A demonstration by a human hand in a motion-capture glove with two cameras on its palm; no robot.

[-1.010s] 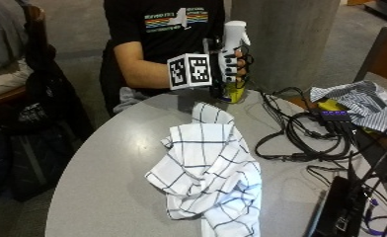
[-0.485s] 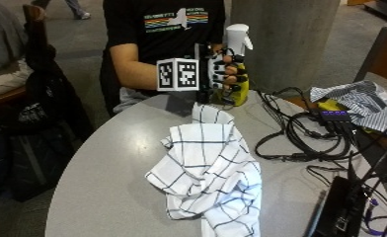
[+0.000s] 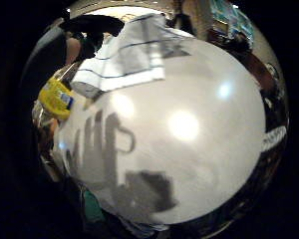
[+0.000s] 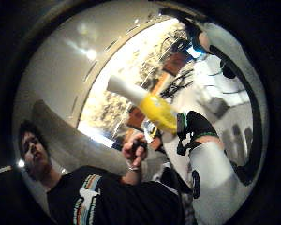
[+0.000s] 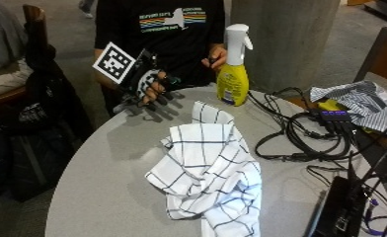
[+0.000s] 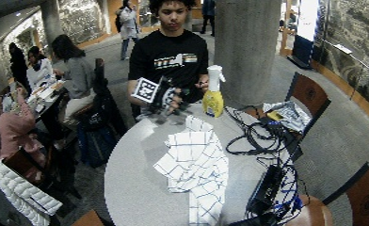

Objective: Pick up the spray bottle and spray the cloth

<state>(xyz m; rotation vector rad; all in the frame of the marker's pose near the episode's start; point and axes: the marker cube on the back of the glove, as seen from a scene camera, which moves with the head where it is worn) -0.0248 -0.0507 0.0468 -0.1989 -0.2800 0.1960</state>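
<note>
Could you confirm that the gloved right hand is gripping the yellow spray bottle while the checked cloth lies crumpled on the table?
Not quite. The outside view shows the gloved right hand hovering apart from the yellow spray bottle, fingers relaxed, holding nothing. The bottle stands upright on the table, untouched. The checked cloth does lie crumpled on the table.

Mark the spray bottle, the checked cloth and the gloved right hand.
spray bottle (image 5: 233, 84), outside view, on its yellow body.
checked cloth (image 5: 210, 168), outside view, middle of the crumpled fabric.
gloved right hand (image 5: 147, 86), outside view, on the glove's back, fingers spread above the table.
</note>
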